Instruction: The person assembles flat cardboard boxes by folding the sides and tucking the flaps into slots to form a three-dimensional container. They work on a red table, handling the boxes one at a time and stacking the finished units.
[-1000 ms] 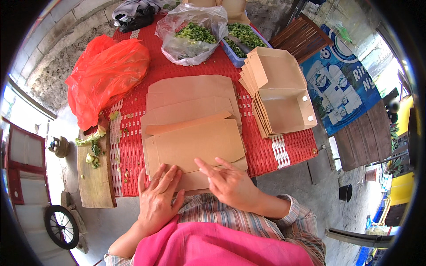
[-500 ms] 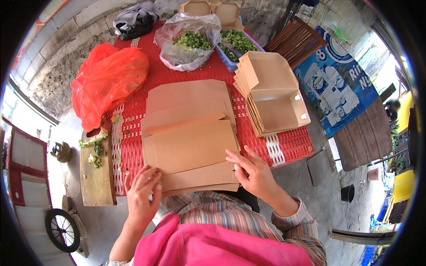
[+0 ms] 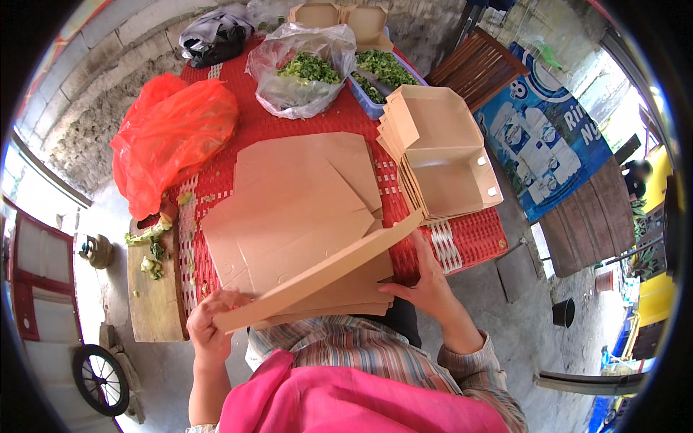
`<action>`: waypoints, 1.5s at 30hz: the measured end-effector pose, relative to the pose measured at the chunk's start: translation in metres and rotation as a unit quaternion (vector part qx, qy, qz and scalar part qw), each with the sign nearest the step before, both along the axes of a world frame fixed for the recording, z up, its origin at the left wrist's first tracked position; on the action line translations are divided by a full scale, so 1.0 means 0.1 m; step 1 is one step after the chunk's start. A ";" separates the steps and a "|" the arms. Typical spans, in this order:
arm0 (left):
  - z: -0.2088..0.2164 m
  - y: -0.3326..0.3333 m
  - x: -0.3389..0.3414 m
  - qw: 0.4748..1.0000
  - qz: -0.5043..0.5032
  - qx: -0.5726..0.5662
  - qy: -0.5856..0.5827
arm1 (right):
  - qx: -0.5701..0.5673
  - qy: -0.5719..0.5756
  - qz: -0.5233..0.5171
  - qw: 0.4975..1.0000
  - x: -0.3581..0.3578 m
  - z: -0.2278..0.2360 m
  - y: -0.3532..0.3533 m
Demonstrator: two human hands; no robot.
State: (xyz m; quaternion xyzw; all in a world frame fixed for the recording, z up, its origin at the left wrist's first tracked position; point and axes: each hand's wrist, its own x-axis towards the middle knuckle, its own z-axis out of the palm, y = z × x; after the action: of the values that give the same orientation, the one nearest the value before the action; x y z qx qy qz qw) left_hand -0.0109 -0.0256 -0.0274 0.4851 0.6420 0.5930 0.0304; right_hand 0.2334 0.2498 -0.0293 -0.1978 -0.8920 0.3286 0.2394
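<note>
Head view: sheet (image 3: 289, 224) now lies askew, near flap (image 3: 325, 270) raised, left hand (image 3: 211, 326) gripping one end, right hand (image 3: 431, 289) open at the other; folding apparently underway.

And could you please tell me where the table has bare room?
Bare red table shows between the red bag and clear bag, and at the near right corner below the open boxes. Crowded: the near middle, with cardboard, left hand and right hand, and the far end around the blue tub.
</note>
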 end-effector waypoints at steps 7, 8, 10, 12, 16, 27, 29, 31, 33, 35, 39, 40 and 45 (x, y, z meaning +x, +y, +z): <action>0.15 -0.22 0.08 0.975 -0.208 0.039 -0.065 | 0.049 0.042 0.133 0.989 -0.02 0.04 0.14; 0.16 -0.25 0.07 0.973 -0.222 0.032 -0.053 | 0.034 0.025 0.154 0.987 -0.03 0.04 0.16; 0.13 -0.30 0.05 0.965 -0.242 0.044 -0.088 | 0.006 -0.009 0.195 0.981 -0.05 0.04 0.19; 0.04 -0.32 0.10 0.949 -0.250 0.095 -0.165 | -0.003 -0.011 0.205 0.979 -0.11 0.10 0.12; 0.13 -0.30 0.08 0.950 -0.267 0.023 -0.160 | 0.015 -0.014 0.249 0.968 -0.16 0.11 0.14; 0.03 0.00 0.05 0.962 0.042 -0.133 -0.235 | -0.164 0.035 0.083 0.982 -0.28 0.02 0.03; 0.07 0.18 0.08 0.955 0.096 -0.138 -0.246 | -0.274 0.040 0.032 0.960 -0.40 0.11 -0.03; 0.06 0.27 0.04 0.952 0.135 -0.168 -0.217 | -0.327 0.027 -0.007 0.945 -0.50 0.17 -0.04; 0.12 0.40 0.09 0.959 0.157 -0.132 -0.197 | -0.237 0.057 -0.023 0.970 -0.55 -0.04 0.00; 0.10 0.46 0.16 0.962 0.203 -0.122 -0.135 | -0.181 0.030 -0.039 0.982 -0.62 -0.03 -0.03; -0.01 0.49 0.22 0.930 0.279 -0.186 0.153 | 0.025 -0.059 -0.065 0.996 -0.61 0.06 -0.12; -0.01 0.50 0.22 0.903 0.285 -0.209 0.243 | 0.114 -0.061 -0.065 0.989 -0.62 0.05 -0.14; 0.08 0.31 0.23 0.899 -0.014 -0.309 0.310 | 0.186 -0.075 0.051 0.978 -0.66 0.16 -0.28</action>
State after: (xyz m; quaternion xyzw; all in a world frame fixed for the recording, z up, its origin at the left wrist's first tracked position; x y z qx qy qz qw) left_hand 0.0125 0.0050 -0.0190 0.6199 0.7627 0.1840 -0.0137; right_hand 0.1676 0.2214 -0.0131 -0.1284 -0.9618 0.1526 0.1874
